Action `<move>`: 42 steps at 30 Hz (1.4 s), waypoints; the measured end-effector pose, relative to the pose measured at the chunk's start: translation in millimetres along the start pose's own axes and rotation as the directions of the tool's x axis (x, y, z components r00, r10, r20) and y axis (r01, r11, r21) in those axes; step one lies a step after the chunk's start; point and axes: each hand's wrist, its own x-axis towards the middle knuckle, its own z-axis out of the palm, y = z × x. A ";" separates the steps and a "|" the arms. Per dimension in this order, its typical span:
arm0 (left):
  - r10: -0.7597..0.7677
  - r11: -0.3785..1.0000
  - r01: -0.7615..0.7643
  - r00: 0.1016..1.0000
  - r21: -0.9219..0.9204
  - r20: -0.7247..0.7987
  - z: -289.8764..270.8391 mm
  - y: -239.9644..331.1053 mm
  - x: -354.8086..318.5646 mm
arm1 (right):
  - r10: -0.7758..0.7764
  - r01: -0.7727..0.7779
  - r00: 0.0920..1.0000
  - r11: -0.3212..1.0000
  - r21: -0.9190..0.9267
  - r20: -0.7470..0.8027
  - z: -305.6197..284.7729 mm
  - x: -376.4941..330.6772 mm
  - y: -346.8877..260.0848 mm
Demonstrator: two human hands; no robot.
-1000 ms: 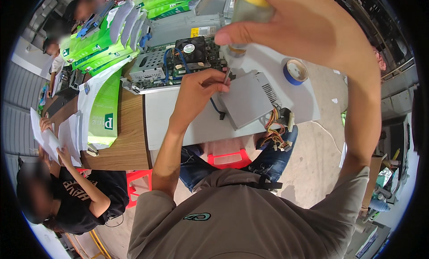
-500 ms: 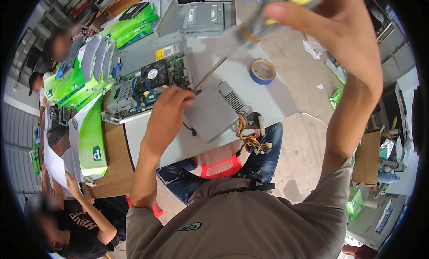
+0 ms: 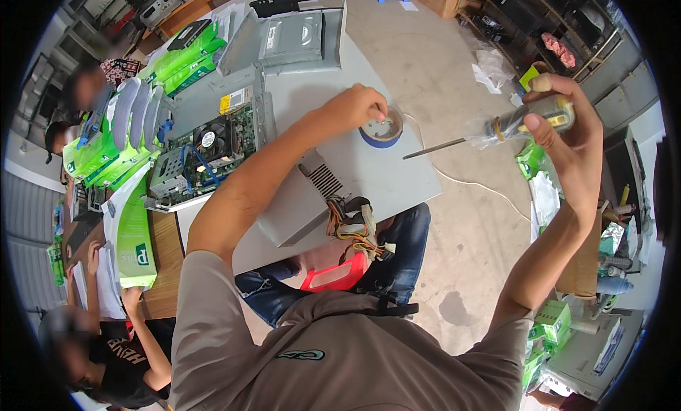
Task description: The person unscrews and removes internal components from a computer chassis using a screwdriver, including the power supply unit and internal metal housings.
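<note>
At the table's right edge my left hand (image 3: 355,109) pinches its fingertips together over the middle of a blue-sided tape roll (image 3: 379,142). Small bits lie inside the roll's ring; what the fingertips hold, if anything, is too small to tell. My right hand (image 3: 578,138) is raised off to the right, wrapped round the handle of a screwdriver (image 3: 514,123). Its long shaft points left toward the table. Under my left forearm, partly hidden, lies a grey metal power supply (image 3: 294,212) with a bundle of coloured cables (image 3: 355,230) hanging past the near edge.
An opened computer case (image 3: 220,141) with its board and fan sits left of the power supply. Beyond it stands a metal case cover (image 3: 298,38). Green paper packs (image 3: 124,138) are stacked at the left, where another person handles sheets. A white cord (image 3: 482,186) crosses the floor.
My left hand has left the power supply and reached right to the tape roll. The right hand has lowered and moved outward, taking the screwdriver away from the power supply.
</note>
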 end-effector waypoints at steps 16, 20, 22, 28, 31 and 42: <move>-0.245 0.923 0.157 0.943 -0.350 -0.223 -50.2 48.3 -217.5 | -0.349 0.296 0.913 0.924 0.243 0.211 159.9 75.3 -53.7; -0.193 0.953 0.096 0.925 -0.289 -0.328 -39.1 35.7 -207.9 | -0.365 0.349 0.898 0.931 0.108 0.247 168.7 76.3 -63.7; -0.232 0.949 0.137 0.915 -0.285 -0.331 -35.6 30.3 -205.2 | -0.363 0.359 0.890 0.931 0.066 0.275 168.9 76.2 -66.6; -0.267 0.881 0.115 0.922 -0.458 -0.282 -34.2 16.1 -201.7 | -0.359 0.386 0.871 0.922 -0.016 0.336 170.5 75.7 -77.5; -0.252 0.879 0.102 0.929 -0.466 -0.272 -35.8 12.7 -202.2 | -0.355 0.397 0.864 0.917 -0.047 0.358 172.9 75.3 -85.8; -0.227 0.913 0.102 0.932 -0.395 -0.284 -35.7 14.5 -201.6 | -0.351 0.435 0.847 0.889 -0.141 0.399 175.5 74.8 -98.6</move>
